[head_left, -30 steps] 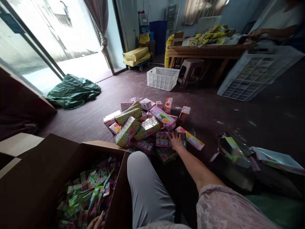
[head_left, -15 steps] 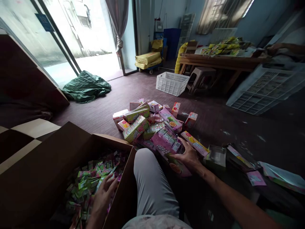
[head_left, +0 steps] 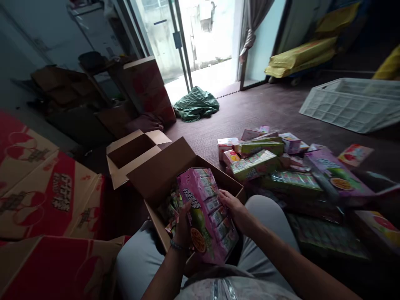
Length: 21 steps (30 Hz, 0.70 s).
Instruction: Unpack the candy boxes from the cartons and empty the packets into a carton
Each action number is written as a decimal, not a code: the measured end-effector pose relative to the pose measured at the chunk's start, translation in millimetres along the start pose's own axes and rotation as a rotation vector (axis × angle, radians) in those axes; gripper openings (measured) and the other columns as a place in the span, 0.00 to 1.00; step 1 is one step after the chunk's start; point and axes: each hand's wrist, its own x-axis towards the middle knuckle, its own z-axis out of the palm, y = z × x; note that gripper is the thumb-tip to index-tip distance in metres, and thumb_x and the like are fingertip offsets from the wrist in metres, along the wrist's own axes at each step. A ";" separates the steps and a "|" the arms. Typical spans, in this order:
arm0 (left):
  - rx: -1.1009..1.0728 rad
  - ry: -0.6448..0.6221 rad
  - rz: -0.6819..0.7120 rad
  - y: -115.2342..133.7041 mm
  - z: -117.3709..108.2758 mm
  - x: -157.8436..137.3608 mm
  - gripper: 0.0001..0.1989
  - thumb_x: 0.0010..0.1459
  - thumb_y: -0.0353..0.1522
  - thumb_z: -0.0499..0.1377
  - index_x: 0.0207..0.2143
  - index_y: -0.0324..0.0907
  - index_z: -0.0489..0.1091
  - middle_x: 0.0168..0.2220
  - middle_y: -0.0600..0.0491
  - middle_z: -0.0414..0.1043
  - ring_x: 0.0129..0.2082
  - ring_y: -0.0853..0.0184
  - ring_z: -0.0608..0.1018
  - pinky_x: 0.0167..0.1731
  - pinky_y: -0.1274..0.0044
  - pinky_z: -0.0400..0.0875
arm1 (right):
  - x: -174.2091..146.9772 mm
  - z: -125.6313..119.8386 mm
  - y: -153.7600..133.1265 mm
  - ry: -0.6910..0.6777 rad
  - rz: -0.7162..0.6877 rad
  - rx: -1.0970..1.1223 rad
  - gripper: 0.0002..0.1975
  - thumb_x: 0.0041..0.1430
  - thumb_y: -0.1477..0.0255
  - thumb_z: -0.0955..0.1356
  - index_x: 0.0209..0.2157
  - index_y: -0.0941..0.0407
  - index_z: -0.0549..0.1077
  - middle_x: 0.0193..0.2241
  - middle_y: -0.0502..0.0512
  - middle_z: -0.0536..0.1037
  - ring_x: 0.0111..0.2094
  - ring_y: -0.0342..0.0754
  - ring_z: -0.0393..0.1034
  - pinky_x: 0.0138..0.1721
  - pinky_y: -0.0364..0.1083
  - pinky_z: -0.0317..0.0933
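Observation:
A purple fruit-printed display box (head_left: 195, 212) with small wrapped packs (head_left: 215, 204) showing along its windowed side is tilted above my lap. My left hand (head_left: 183, 227) grips its left side, thumb on the printed face. At the right, my right hand (head_left: 233, 208) is closed against the windowed side, fingertips pressed at its upper part; whether they pinch the film or the box edge I cannot tell. Beneath the box, an open cardboard carton (head_left: 162, 171) holds many loose small sachets (head_left: 171, 208), partly hidden by the box and my left hand.
A pile of similar boxes (head_left: 256, 164) lies on the floor at the right, with another purple box (head_left: 339, 173) among them. A smaller open carton (head_left: 134, 156) and large red printed cartons (head_left: 59, 187) stand left. Beyond are a green sheet (head_left: 196, 104) and a white crate (head_left: 353, 104).
The purple box has come from the floor pile to above the carton, moved left by my right hand. My left hand has left the sachets and now holds it. The view has turned left.

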 end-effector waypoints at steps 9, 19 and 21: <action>-0.208 0.059 -0.019 14.4 -49.6 3.0 0.28 0.52 0.49 0.60 0.49 0.40 0.73 0.41 0.48 0.79 0.44 0.55 0.79 0.48 0.66 0.73 | 51.7 56.3 -4.5 -0.347 0.322 0.251 0.15 0.55 0.62 0.69 0.39 0.57 0.76 0.27 0.53 0.79 0.24 0.45 0.71 0.27 0.43 0.64; -0.210 0.114 0.038 13.3 -76.5 15.7 0.30 0.49 0.48 0.62 0.51 0.41 0.71 0.41 0.49 0.78 0.45 0.55 0.79 0.47 0.67 0.72 | 61.5 78.1 9.9 -0.411 0.401 0.218 0.16 0.49 0.63 0.72 0.38 0.58 0.76 0.28 0.56 0.80 0.34 0.53 0.76 0.40 0.49 0.68; -0.226 0.098 0.036 15.8 -79.1 15.6 0.30 0.49 0.47 0.62 0.51 0.41 0.71 0.41 0.49 0.78 0.44 0.55 0.79 0.46 0.67 0.73 | 62.7 75.9 12.1 -0.425 0.403 0.205 0.18 0.50 0.59 0.71 0.38 0.58 0.76 0.28 0.57 0.80 0.35 0.54 0.76 0.40 0.50 0.68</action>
